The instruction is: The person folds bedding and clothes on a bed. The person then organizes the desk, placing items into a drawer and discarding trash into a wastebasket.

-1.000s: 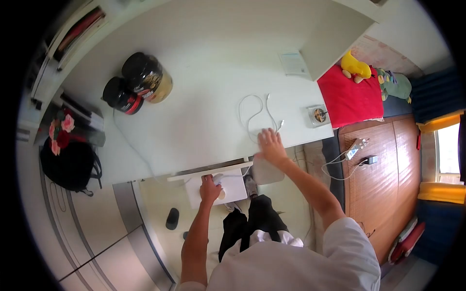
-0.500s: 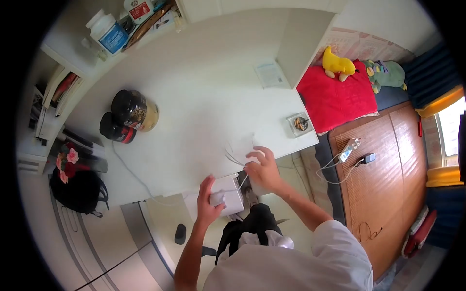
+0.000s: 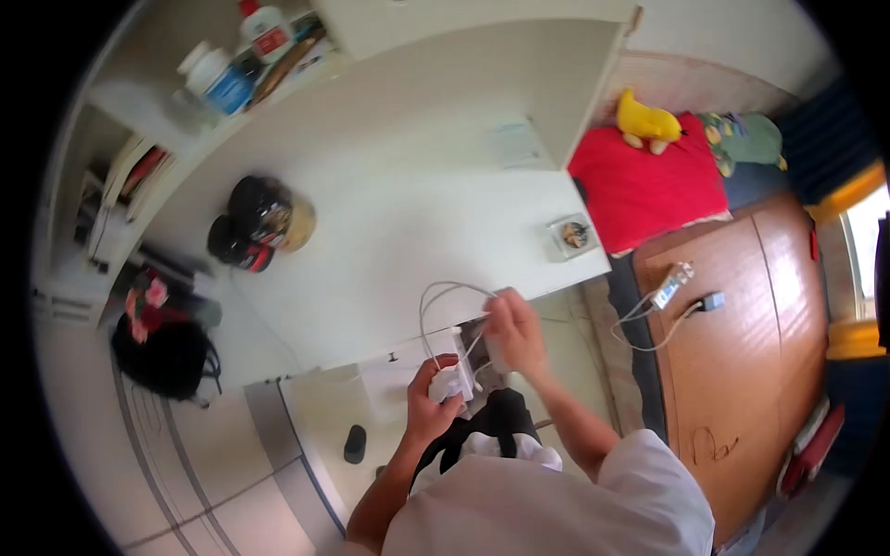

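Observation:
Close to my body, at the front edge of the white desk [image 3: 389,264], my left hand [image 3: 428,414] is closed around a small white block [image 3: 447,383] that looks like a charger. From it a thin white cable [image 3: 423,315] rises in a loop over the desk edge. My right hand [image 3: 517,332], slightly blurred, grips the cable at the other side of the loop, its fingers curled together. A loose cable end [image 3: 480,378] dangles between the two hands.
Two black-lidded tubs [image 3: 269,213] stand at the desk's left. A glass ashtray [image 3: 572,235] sits near its right corner. To the right, a bed mat [image 3: 714,380] bears a power strip [image 3: 672,285] and a dark adapter [image 3: 712,301]. A black bag [image 3: 162,357] lies at the left.
My left hand has moved right and up with the white block, closer to my right hand. My right hand has closed and shifted slightly right; the cable now forms a wider loop.

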Motion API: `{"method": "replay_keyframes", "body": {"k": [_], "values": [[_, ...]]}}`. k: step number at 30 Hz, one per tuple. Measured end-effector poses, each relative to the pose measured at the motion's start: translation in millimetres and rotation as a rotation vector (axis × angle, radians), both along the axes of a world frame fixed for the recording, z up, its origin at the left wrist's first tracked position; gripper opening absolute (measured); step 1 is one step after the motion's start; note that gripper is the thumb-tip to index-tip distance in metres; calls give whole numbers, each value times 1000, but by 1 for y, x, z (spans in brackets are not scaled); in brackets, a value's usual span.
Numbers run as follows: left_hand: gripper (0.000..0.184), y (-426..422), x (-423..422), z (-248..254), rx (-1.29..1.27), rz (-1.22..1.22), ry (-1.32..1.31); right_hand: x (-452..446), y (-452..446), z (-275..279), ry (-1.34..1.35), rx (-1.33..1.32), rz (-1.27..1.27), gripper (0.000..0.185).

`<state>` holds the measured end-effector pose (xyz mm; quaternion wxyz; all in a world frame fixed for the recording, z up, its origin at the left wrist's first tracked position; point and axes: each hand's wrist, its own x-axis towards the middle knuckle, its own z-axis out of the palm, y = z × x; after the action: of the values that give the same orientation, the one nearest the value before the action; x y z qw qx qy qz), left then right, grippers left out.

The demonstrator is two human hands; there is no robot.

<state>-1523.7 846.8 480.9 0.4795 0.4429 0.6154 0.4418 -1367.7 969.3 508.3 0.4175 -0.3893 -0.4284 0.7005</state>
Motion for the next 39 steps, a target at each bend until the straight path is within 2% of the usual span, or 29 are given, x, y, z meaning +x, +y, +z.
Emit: {"method": "replay_keyframes", "body": {"k": [1,2,3,4,5,7,8,9,11,13,15,17,18,19,20,21,22,23,24,25,26,28,30,31,33,35,37,38,39], "values": [[48,-5,-5,9,2,34,19,8,-2,5,-346,109,18,29],[52,-9,-8,24,-21,90,-105,15,-6,8,-325,115,47,29],[55,-11,-9,33,-41,140,-233,24,-13,10,-276,251,34,29],[62,-10,-9,29,113,93,-124,26,-22,13,-228,389,9,28],[66,-7,-1,31,170,13,-120,23,-31,19,-220,397,12,28],[74,1,16,37,285,-146,-126,17,-52,30,95,556,-163,27],[73,0,27,40,219,-259,-221,19,-66,30,285,429,-152,33],[73,-7,40,26,263,-324,-156,18,-79,33,284,438,-168,33],[66,-34,65,25,52,-369,-355,24,-110,42,438,262,-391,38],[58,-64,77,5,-54,-539,-353,45,-143,36,491,259,-531,40],[50,-97,97,-8,-173,-725,-343,76,-186,38,1082,21,-517,37],[37,-129,111,-14,218,-923,-13,113,-239,32,1059,83,-692,35],[35,-138,112,-29,0,-1066,-172,135,-270,20,1058,63,-626,34],[33,-141,116,-8,-124,-1006,-303,154,-303,15,1054,47,-571,34],[34,-142,122,3,-285,-950,-412,156,-327,22,580,62,-930,30],[32,-146,129,10,-366,-935,-542,161,-351,13,24,40,-1092,26],[30,-149,140,9,-503,-895,-663,167,-371,14,-419,35,-1069,25],[28,-155,161,14,-597,-905,-774,169,-386,-9,-741,295,-1082,29],[27,-166,182,16,-653,-902,-651,166,-403,-32,-1082,540,-1043,33],[27,-174,206,17,-691,-894,-525,158,-426,-15,-1146,277,-790,33],[27,-182,227,14,-716,-967,-496,153,-442,-19,-1107,246,-894,37],[24,-200,268,10,-1130,-957,-614,157,-480,-17,-1083,163,-1077,42],[26,-242,307,10,-1219,-1166,-500,174,-533,-20,-1091,-28,-1166,58],[27,-263,324,9,-1270,-1300,-438,183,-559,-24,-1091,-62,-1224,58],[31,-301,360,-4,-1324,-1434,-332,202,-613,-31,-905,-183,-1237,69],[35,-326,403,-10,-1449,-1775,-191,226,-656,-35,-888,-271,-1290,61],[36,-363,441,1,-1443,-1871,-25,251,-704,-51,-852,-240,-1299,44],[36,-385,461,5,-1276,-1952,157,265,-727,-61,-741,-171,-1446,30],[36,-410,482,11,-1095,-2017,328,282,-751,-71,-740,-177,-1470,30]]}}
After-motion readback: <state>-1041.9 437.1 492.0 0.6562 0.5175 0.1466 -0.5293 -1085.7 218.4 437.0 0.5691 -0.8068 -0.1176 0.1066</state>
